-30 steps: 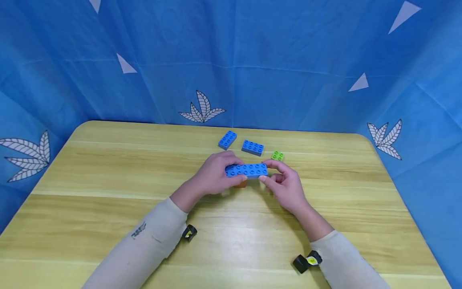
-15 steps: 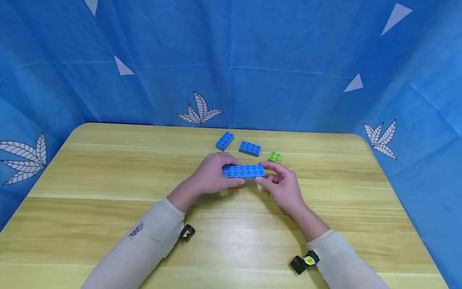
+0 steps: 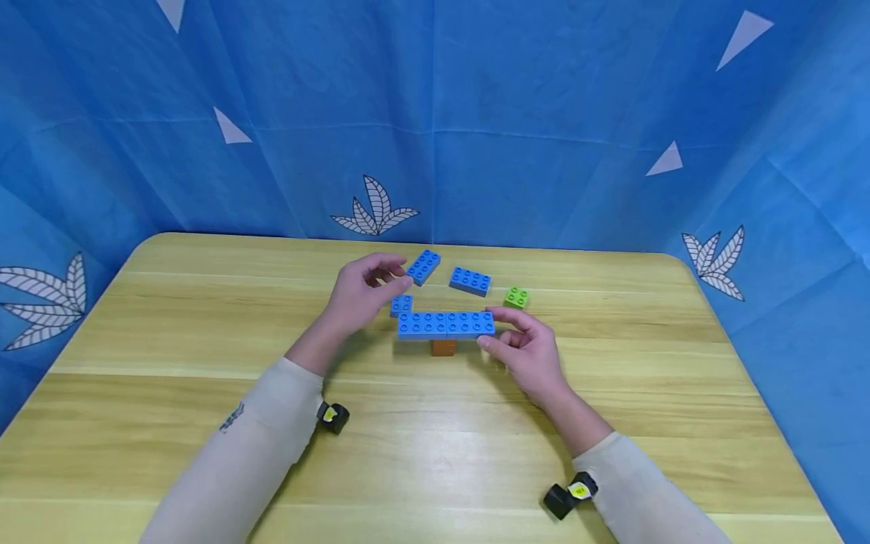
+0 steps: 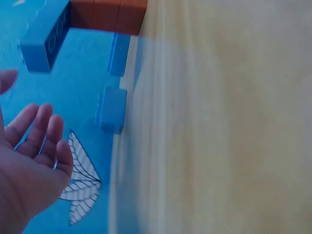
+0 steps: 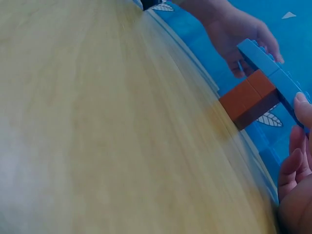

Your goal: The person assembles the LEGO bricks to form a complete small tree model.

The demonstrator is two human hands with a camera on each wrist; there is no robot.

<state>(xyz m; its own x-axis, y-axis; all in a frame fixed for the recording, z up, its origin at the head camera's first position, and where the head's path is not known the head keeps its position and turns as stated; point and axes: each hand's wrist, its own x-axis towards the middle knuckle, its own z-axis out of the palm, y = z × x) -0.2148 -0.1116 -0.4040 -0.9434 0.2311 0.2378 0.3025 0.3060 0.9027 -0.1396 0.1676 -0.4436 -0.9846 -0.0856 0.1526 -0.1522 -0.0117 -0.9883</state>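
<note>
Two blue toy building bricks (image 3: 445, 325) lie end to end as a bar on top of an orange brick stack (image 3: 443, 347), which shows three layers in the left wrist view. My right hand (image 3: 533, 351) pinches the bar's right end between thumb and forefinger. The left hand (image 3: 360, 295) is off the bar, fingers loosely bent, with nothing held in the left wrist view. Close to its thumb are a blue brick (image 3: 401, 304), partly hidden behind the bar, and a blue eight-stud brick (image 3: 424, 267). Whether the thumb touches either, I cannot tell.
Another blue brick (image 3: 470, 281) lies behind the bar on the wooden table (image 3: 238, 332). Right of it sits a small green four-stud brick (image 3: 516, 297). A blue patterned cloth (image 3: 476, 151) hangs along the table's far edge.
My left hand has let go of the bar's left end and moved left and away from me, uncovering that end and the blue brick behind it. The right hand keeps its grip.
</note>
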